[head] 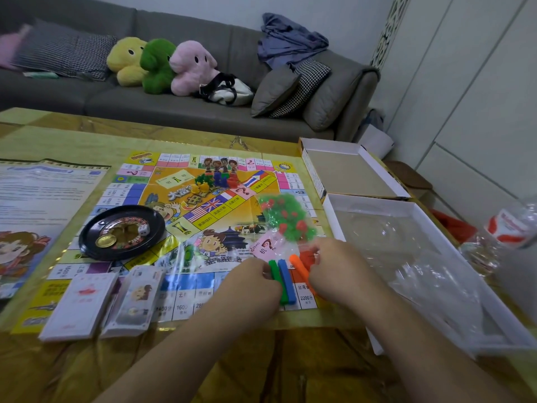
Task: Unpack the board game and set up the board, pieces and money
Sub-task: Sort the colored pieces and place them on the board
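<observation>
Three coloured plastic bars sit between the person's hands at the near edge of the board (pixel 203 216): a green bar (pixel 276 282) and a blue bar (pixel 286 282) lying touching side by side, and an orange bar (pixel 300 270) just to their right. The left hand (pixel 250 286) has its fingers curled against the green bar, seemingly pinching or steadying the green and blue pair, while the right hand (pixel 340 271) closes its fingertips on something small and red beside the orange bar; whether it grips the bar itself I cannot tell. Each bar lies flat with its long axis running from the near edge toward the far side of the board, far ends leaning slightly left. To do this step well, I would say keep the bars parallel and set them down one at a time, clear of the pink card (pixel 266 245) and the bag of green and red pieces (pixel 286 216) just beyond, so nothing gets scattered. Elsewhere the roulette wheel (pixel 122 231) rests on the board's left side, two stacks of paper money (pixel 101 301) lie at the near left corner, and the open box (pixel 406 257) stands to the right on the table (pixel 72 132).
</observation>
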Demonstrator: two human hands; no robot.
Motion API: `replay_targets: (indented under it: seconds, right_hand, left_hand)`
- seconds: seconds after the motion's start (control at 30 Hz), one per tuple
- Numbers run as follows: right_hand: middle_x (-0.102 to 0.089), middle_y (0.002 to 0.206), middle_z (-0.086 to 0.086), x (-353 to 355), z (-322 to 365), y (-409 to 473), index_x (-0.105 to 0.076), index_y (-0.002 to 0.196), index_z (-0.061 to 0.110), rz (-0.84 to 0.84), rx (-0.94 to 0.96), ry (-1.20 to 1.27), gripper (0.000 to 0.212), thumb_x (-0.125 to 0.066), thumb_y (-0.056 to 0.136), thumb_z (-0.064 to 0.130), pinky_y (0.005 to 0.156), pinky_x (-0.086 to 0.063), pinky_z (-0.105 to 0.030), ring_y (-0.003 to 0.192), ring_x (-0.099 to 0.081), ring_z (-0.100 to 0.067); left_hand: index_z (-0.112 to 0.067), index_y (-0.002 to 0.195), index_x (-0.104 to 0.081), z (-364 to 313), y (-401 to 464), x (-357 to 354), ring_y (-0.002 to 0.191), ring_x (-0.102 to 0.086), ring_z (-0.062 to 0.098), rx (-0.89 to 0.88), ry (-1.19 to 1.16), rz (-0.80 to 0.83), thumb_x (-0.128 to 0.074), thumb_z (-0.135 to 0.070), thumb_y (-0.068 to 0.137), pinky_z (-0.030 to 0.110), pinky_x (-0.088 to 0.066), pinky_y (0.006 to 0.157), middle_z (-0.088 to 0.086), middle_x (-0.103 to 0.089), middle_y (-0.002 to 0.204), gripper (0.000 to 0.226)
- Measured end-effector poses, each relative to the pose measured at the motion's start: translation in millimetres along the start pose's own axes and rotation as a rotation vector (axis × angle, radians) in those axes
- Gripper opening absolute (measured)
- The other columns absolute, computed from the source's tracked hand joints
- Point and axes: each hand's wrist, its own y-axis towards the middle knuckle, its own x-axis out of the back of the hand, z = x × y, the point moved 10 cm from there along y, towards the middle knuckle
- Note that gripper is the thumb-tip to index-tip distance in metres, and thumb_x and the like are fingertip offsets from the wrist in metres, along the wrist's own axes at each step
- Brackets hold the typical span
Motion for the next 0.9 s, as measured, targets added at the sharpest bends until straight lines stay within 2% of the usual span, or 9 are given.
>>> replay_targets:
  seconds: [0.13, 0.27, 0.33, 0.43, 0.57, 0.63, 0.7, 0.8, 0.9]
  right_hand:
    - [-0.071, 0.096, -0.007, -11, 9, -3, -0.072, 0.103, 0.017, 0.09, 0.034, 0.035, 0.024, -0.057, 0.087, 0.007, 0.074, -0.061, -0.036, 0.087, -0.067, -0.02]
    - [-0.07, 0.091, -0.007, -23, 19, -6, -0.067, 0.092, 0.017, 0.14, 0.043, 0.043, 0.013, -0.064, 0.08, 0.011, 0.064, -0.056, -0.034, 0.079, -0.066, -0.018]
    - [-0.073, 0.088, -0.008, -31, 30, -6, -0.069, 0.09, 0.015, 0.176, 0.074, 0.065, 0.012, -0.07, 0.078, 0.013, 0.06, -0.057, -0.034, 0.075, -0.069, -0.017]
    - [-0.074, 0.085, -0.008, -41, 59, -1, -0.072, 0.092, 0.013, 0.202, 0.128, 0.125, 0.016, -0.07, 0.076, 0.012, 0.062, -0.062, -0.036, 0.074, -0.073, -0.019]
    - [-0.062, 0.074, -0.004, -41, 100, 15, -0.067, 0.085, 0.012, 0.149, 0.179, 0.125, 0.006, -0.069, 0.082, 0.008, 0.055, -0.054, -0.028, 0.063, -0.06, -0.016]
    - [-0.059, 0.073, -0.004, -41, 114, 27, -0.06, 0.077, 0.013, 0.119, 0.175, 0.114, 0.013, -0.071, 0.082, 0.007, 0.054, -0.05, -0.027, 0.063, -0.057, -0.017]
    - [-0.062, 0.076, -0.006, -39, 121, 41, -0.061, 0.079, 0.011, 0.071, 0.156, 0.113, 0.013, -0.072, 0.08, 0.005, 0.056, -0.055, -0.031, 0.067, -0.061, -0.02]
    - [-0.07, 0.083, -0.013, -35, 128, 68, -0.067, 0.087, 0.005, -0.007, 0.14, 0.152, 0.009, -0.072, 0.08, 0.005, 0.068, -0.064, -0.041, 0.072, -0.067, -0.027]
    - [-0.067, 0.074, -0.014, -27, 133, 87, -0.066, 0.08, 0.0, -0.059, 0.15, 0.187, 0.006, -0.068, 0.082, 0.005, 0.058, -0.056, -0.04, 0.059, -0.051, -0.023]
  left_hand:
    - [-0.019, 0.11, -0.069, -4, 3, -2, 0.091, -0.074, 0.021, -0.036, 0.081, 0.008, -0.059, -0.008, 0.087, 0.039, -0.064, 0.08, 0.003, -0.075, 0.1, 0.027]
    - [-0.021, 0.119, -0.062, -1, 2, 2, 0.096, -0.07, 0.017, -0.06, 0.175, 0.036, -0.063, -0.006, 0.079, 0.035, -0.063, 0.082, -0.001, -0.071, 0.108, 0.043]
    - [-0.022, 0.124, -0.057, 5, 3, 14, 0.098, -0.069, 0.016, -0.049, 0.236, 0.028, -0.072, -0.005, 0.079, 0.033, -0.062, 0.084, -0.002, -0.068, 0.113, 0.051]
    - [-0.022, 0.124, -0.055, 11, 10, 41, 0.098, -0.069, 0.017, -0.044, 0.348, -0.01, -0.082, -0.007, 0.072, 0.037, -0.063, 0.084, 0.001, -0.066, 0.116, 0.06]
    - [-0.02, 0.116, -0.061, 6, 22, 75, 0.098, -0.067, 0.018, -0.055, 0.537, -0.098, -0.085, -0.012, 0.075, 0.032, -0.061, 0.084, 0.002, -0.066, 0.112, 0.048]
    - [-0.019, 0.11, -0.061, 1, 31, 89, 0.095, -0.065, 0.019, -0.063, 0.613, -0.167, -0.085, -0.018, 0.078, 0.033, -0.06, 0.082, 0.002, -0.064, 0.107, 0.039]
    - [-0.017, 0.103, -0.06, -4, 42, 99, 0.089, -0.063, 0.019, -0.069, 0.655, -0.218, -0.081, -0.02, 0.084, 0.031, -0.056, 0.073, 0.003, -0.063, 0.101, 0.028]
    - [-0.014, 0.096, -0.055, -16, 65, 112, 0.077, -0.055, 0.017, -0.079, 0.683, -0.268, -0.075, -0.015, 0.088, 0.027, -0.044, 0.061, 0.003, -0.057, 0.088, 0.022]
    - [-0.011, 0.088, -0.051, -30, 83, 121, 0.072, -0.053, 0.018, -0.097, 0.69, -0.312, -0.073, -0.009, 0.087, 0.03, -0.045, 0.059, 0.003, -0.052, 0.078, 0.022]
